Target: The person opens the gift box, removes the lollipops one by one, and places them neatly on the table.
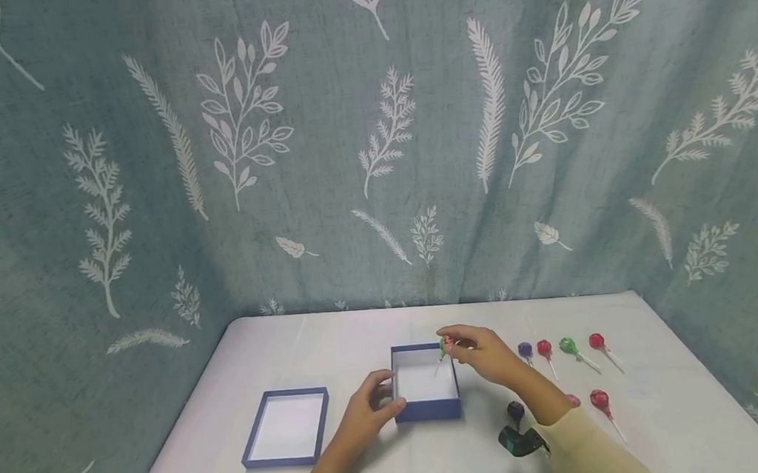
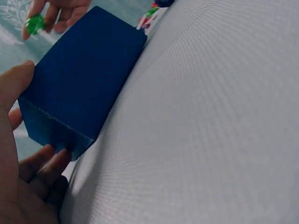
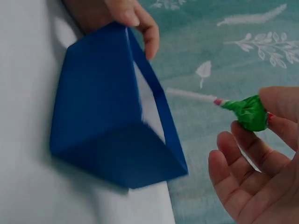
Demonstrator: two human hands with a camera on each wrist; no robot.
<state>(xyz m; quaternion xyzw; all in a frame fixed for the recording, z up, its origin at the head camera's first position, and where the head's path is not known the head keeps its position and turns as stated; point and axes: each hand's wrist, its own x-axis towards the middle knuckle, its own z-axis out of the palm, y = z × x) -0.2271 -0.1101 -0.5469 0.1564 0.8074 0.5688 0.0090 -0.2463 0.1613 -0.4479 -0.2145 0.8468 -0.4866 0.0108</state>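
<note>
A lollipop in a green wrapper (image 3: 252,113) is pinched at its head by my right hand (image 1: 485,354), its white stick pointing down toward the box. That hand is over the far right edge of an open blue box (image 1: 427,410) with a white inside. My left hand (image 1: 366,408) holds the box at its left side, thumb at the near corner and fingers along the wall. In the left wrist view the thumb (image 2: 21,81) lies against the blue wall and the fingertips touch its end. No lollipop shows on the visible part of the box floor.
A box lid (image 1: 287,463), blue-rimmed and white inside, lies left of the left hand. To the right are two rows of lollipops, among them a green one (image 1: 568,345), a red one (image 1: 600,399) and a dark one (image 1: 516,410). A patterned curtain (image 1: 373,155) hangs behind the table.
</note>
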